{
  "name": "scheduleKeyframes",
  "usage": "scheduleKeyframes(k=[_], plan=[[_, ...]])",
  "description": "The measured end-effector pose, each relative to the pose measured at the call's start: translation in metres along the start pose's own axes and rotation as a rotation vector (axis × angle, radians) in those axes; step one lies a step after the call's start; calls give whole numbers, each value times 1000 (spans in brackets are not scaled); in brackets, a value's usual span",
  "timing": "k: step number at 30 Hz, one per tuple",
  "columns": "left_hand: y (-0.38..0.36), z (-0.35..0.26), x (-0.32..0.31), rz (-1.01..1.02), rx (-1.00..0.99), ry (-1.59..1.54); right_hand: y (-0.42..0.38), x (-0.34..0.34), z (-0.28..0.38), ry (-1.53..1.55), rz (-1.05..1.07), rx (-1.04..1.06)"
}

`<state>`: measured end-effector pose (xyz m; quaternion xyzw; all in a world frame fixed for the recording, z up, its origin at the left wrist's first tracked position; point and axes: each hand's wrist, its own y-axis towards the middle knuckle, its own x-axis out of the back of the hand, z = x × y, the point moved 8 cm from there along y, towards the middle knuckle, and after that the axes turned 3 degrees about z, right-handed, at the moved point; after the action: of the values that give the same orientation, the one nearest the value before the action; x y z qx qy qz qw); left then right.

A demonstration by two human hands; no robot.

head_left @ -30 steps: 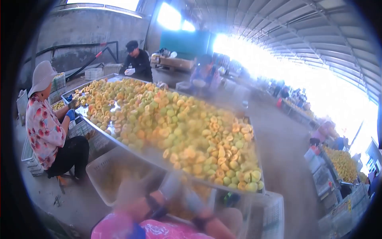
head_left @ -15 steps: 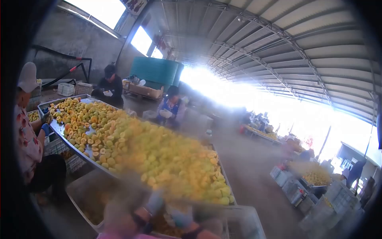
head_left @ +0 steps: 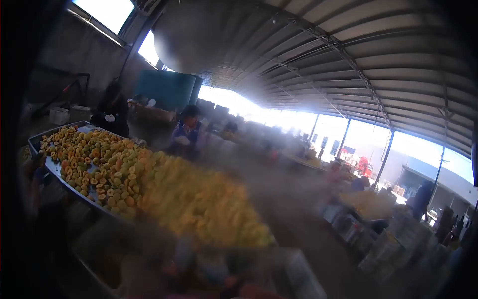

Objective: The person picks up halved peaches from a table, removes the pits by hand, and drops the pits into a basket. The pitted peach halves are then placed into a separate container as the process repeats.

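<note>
Heaps of halved yellow and greenish fruit (head_left: 199, 199) cover a long metal table (head_left: 94, 202) that runs from the left toward the bottom middle. At the table's near edge, my left hand (head_left: 183, 254) is a dark, smeared shape. Beside it on the right, my right hand (head_left: 216, 264) is just as blurred. Both are over or near the containers below the edge. The fingers, and anything they hold, cannot be made out.
A white crate (head_left: 298, 274) stands at the near right corner. Two people sit beyond the table, another is at its left edge. A teal tank (head_left: 167, 89) stands behind. Further right are stacked crates (head_left: 393, 239) and another fruit heap (head_left: 368, 203).
The view has turned slightly to the right, so the table and people sit further left. The picture is darker, and my hands are harder to see.
</note>
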<state>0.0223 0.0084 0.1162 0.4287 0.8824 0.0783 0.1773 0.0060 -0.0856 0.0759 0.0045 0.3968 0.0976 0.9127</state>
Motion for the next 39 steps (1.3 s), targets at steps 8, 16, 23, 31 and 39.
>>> scheduleKeyframes(k=[8, 16, 23, 31, 39], plan=[[-3, 23, 23, 174, -115, 349, -1, 14, -2, -605, -64, -86], [-8, 13, 40, 325, 125, -259, 16, -4, -19, 69, -239, -393], [2, 48, 37, 124, 429, -1114, 41, -6, -28, 674, 285, -461], [14, 50, 190, -409, 183, -301, 25, 54, 0, 737, 128, -179], [103, 91, 224, -107, 194, 1277, 12, 169, -35, 455, -358, -120]])
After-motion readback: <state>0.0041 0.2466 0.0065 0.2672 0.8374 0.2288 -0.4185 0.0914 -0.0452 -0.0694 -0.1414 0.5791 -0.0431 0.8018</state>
